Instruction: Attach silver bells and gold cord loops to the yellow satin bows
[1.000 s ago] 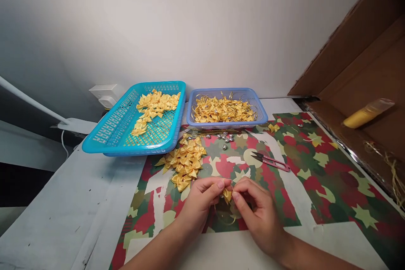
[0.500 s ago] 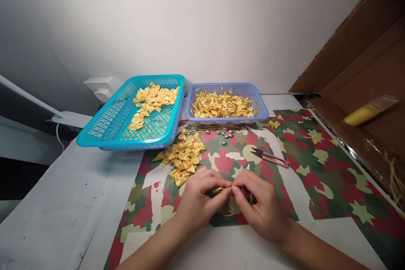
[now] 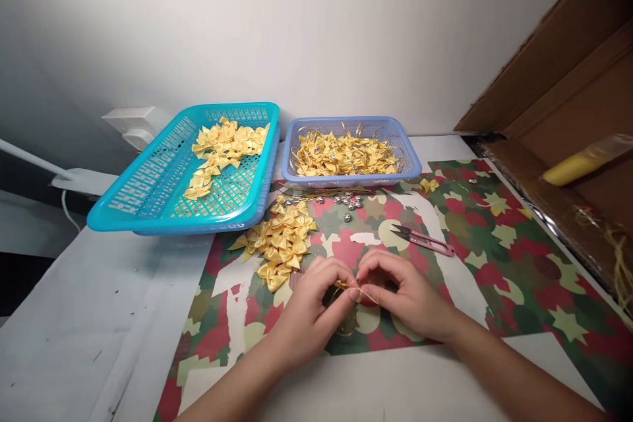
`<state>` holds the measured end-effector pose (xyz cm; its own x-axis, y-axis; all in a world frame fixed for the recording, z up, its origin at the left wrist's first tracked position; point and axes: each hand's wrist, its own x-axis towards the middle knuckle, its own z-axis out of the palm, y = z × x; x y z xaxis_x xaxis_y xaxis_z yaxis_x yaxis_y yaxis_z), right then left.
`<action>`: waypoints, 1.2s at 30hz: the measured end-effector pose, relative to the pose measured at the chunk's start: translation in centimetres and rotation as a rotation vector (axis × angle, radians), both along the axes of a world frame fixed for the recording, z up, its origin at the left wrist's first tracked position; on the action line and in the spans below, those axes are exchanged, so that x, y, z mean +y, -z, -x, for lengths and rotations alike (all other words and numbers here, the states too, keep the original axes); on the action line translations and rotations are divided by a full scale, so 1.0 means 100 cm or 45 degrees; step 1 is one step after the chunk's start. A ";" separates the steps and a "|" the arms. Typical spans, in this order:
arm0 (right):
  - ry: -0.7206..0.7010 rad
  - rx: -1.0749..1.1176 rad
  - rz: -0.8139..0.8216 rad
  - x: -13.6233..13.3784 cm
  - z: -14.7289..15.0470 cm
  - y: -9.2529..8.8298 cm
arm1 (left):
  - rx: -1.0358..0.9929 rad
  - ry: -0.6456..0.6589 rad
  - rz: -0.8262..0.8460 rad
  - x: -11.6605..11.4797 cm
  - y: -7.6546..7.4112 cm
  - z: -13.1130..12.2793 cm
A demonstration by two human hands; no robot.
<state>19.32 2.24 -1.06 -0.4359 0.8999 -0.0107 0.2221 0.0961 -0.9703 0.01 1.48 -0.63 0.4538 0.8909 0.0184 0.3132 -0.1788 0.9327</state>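
Note:
In the middle of the work area, my left hand [image 3: 316, 300] pinches a gold cord [image 3: 368, 297] between thumb and forefinger. A loop of that cord hangs below the fingertips, and a bit of yellow ribbon shows behind them, mostly hidden. Touching the left fingertips, my right hand [image 3: 403, 290] is curled with its thumb and forefinger at the cord's free end. Left of the hands lies a pile of yellow satin bows [image 3: 279, 247]. Several small silver bells [image 3: 347, 217] rest beyond the hands. A pair of thread snips [image 3: 425, 241] with pink handles lies to the right.
A turquoise basket [image 3: 106, 214] with loose bows stands at the back left. Beside it, a blue-violet basket [image 3: 341, 180] holds bows with cords and bells. Gold cords [image 3: 321, 193] lie before it. At the right stands a cardboard box [image 3: 548, 79]; one bow [image 3: 429, 184] lies apart.
My right fingertips have shifted and opened slightly around the cord, whose end now sticks out to the right. My left hand keeps its pinch. The camera view has shifted slightly.

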 end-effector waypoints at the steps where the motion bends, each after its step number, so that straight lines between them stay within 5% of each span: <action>1: 0.011 0.001 0.004 0.000 0.000 0.000 | 0.011 -0.001 -0.002 0.000 0.000 0.000; 12: 0.012 -0.125 -0.194 -0.002 0.006 0.003 | 0.123 -0.054 -0.081 -0.002 0.004 -0.002; 24: 0.022 -0.175 -0.125 -0.004 0.008 0.003 | 0.165 -0.041 -0.114 0.000 0.005 -0.003; 36: 0.134 -0.092 -0.183 -0.005 0.015 0.005 | 0.123 -0.208 -0.025 -0.004 0.002 -0.008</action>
<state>17.82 1.75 -1.54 -0.3419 0.9351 0.0935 0.3071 0.2052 -0.9293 0.85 1.11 -0.86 0.3036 0.9528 -0.0002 0.4275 -0.1360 0.8937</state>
